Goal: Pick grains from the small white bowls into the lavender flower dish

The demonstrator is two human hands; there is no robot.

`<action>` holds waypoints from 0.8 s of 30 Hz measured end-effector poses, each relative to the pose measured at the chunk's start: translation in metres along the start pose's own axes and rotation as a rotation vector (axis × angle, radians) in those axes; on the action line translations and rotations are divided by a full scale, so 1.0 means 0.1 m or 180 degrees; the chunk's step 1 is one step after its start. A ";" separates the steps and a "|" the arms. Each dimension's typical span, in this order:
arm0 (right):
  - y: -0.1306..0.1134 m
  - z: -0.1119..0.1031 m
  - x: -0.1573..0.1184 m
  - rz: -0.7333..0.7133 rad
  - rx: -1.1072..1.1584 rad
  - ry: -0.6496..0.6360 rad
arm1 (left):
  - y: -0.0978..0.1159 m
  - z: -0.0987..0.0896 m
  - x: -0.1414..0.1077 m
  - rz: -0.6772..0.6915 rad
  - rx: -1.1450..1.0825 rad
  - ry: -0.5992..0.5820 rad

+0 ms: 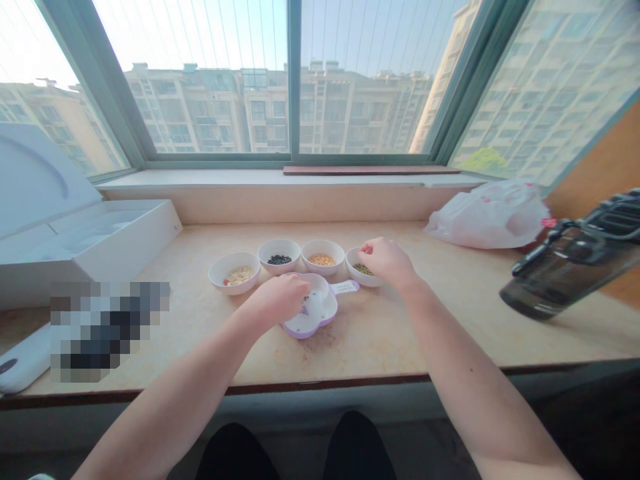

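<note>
Lilac-rimmed dish [314, 319], handle [345, 287] toward upper right

- no readable text, labels or numbers anywhere
- faint marks on white handle [345, 287] of lilac dish [305, 331]: too small to read
- pixelated patch [109, 331] at left: hidden, unreadable

Head-worn view, forward and down, above the lilac dish [313, 321]
</note>
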State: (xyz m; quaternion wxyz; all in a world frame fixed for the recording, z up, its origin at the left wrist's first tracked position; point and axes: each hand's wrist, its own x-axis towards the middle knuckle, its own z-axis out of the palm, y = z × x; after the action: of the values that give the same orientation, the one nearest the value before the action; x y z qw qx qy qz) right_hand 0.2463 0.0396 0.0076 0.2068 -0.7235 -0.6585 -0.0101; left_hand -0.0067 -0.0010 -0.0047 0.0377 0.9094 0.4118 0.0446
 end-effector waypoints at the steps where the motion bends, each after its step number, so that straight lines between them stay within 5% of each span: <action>1: 0.01 0.00 0.00 0.0050 -0.0055 -0.0068 | 0.01 0.01 0.00 -0.0025 0.0070 -0.0045; 8: 0.02 -0.02 0.01 0.0221 -0.0130 -0.0313 | 0.06 0.01 0.03 -0.0080 0.0372 -0.0129; 24: 0.00 0.03 -0.01 0.0075 -0.0006 -0.0084 | 0.00 0.02 0.08 0.0114 0.0123 0.0044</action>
State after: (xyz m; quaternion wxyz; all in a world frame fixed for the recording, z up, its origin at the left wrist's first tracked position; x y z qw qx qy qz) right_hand 0.2453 0.0397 0.0046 0.1976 -0.7315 -0.6526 0.0013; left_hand -0.0012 0.0054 -0.0059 0.0164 0.9169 0.3965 0.0435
